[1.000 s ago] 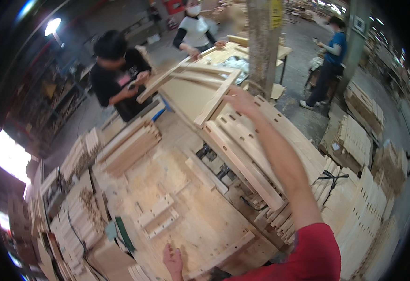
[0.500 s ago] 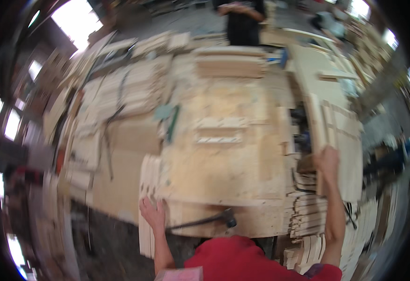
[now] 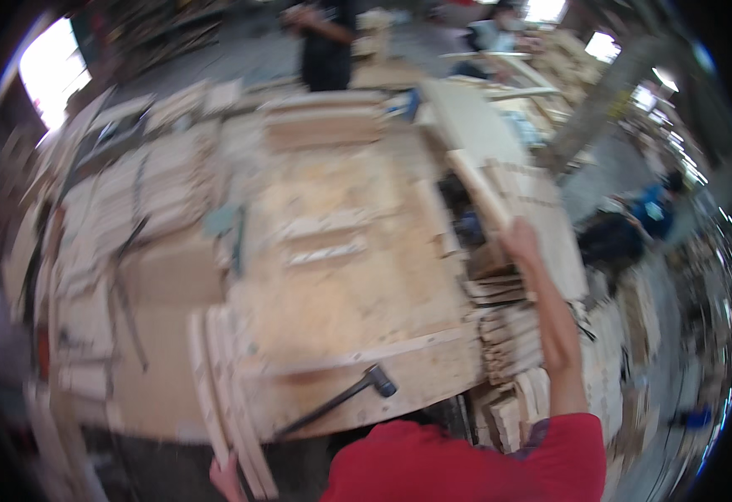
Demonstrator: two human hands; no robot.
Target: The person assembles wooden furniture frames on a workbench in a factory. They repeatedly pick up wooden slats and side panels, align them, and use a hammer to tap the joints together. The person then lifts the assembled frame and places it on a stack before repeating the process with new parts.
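My left hand [image 3: 227,480] is closed round the near end of a pale wooden slat [image 3: 206,376] at the table's front left edge. That slat stands slightly apart from other drilled slats [image 3: 238,402] lying alongside. At the right, my right hand [image 3: 520,241] is closed on the near end of a long pale wooden board [image 3: 478,188]. A black mallet [image 3: 374,383] lies on the table near me, its handle pointing to the lower left. Midway across the worktable [image 3: 357,293] sit two short wooden rails [image 3: 326,237], blurred by motion.
Stacked slats [image 3: 144,180] cover the back left, beside a green piece [image 3: 219,221]. A wooden stack [image 3: 324,125] stands at the back. More cut pieces [image 3: 508,341] are piled at the right edge. A person [image 3: 328,46] stands beyond the table; others are farther off.
The view has swung to the right. My left hand has moved toward me along the slats, and one slat now stands apart from the rest. My right hand stays on the board.
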